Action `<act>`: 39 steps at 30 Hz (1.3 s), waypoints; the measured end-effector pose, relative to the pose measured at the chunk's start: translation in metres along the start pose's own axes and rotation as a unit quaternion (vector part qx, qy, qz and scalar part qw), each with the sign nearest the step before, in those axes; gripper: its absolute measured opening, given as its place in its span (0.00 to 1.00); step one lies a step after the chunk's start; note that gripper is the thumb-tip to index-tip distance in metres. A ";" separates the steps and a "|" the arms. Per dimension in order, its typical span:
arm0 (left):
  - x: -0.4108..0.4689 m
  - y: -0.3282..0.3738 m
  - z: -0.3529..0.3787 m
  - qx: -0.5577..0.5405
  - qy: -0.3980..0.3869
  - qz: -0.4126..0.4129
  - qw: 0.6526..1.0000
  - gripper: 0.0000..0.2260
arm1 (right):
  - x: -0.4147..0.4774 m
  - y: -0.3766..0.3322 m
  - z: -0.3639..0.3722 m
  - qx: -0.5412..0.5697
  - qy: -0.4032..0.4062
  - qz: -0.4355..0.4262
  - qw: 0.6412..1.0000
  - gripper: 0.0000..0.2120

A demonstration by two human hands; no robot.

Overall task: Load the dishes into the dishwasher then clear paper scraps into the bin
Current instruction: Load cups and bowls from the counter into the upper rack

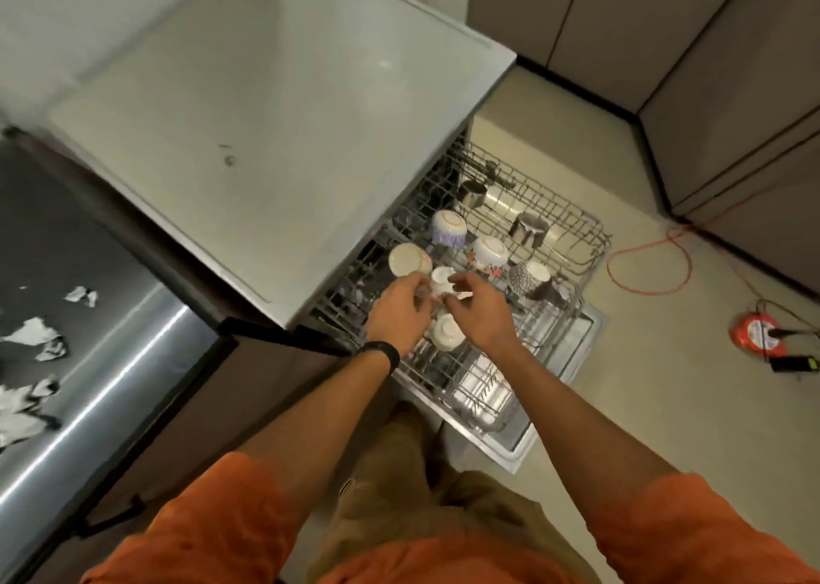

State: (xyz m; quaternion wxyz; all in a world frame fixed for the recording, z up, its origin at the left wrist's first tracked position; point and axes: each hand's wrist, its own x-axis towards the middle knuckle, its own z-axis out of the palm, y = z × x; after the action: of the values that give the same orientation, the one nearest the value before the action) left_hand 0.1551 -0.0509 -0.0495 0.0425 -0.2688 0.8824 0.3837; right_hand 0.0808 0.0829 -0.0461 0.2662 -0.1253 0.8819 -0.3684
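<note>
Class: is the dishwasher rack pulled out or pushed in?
Pulled out: the rack juts past the counter, cups exposed on it.

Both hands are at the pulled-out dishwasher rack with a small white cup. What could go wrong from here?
1. The left hand and right hand pinch the small white cup over the crowded rack; lowering it may knock the upturned cup below the hands.
2. The orange cord loops on the floor near the rack, so a foot could snag it when stepping away.
</note>
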 end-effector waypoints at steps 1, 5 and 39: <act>-0.003 0.003 -0.012 0.012 0.022 0.014 1.000 0.12 | -0.001 -0.012 -0.005 0.007 0.004 -0.021 1.000 0.15; -0.013 0.010 -0.058 0.018 0.100 0.040 0.994 0.15 | -0.004 -0.058 -0.014 0.010 0.013 -0.102 0.995 0.14; -0.118 -0.352 -0.460 0.100 0.423 -0.137 0.890 0.13 | -0.068 -0.471 0.363 -0.089 -0.209 -0.457 0.860 0.23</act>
State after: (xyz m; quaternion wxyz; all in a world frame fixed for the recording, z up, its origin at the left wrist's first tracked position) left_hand 0.4943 -0.5186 0.0760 -0.2562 -0.5181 0.8051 0.1334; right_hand 0.3532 -0.4289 0.1044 0.2332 -0.6117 0.6782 -0.3339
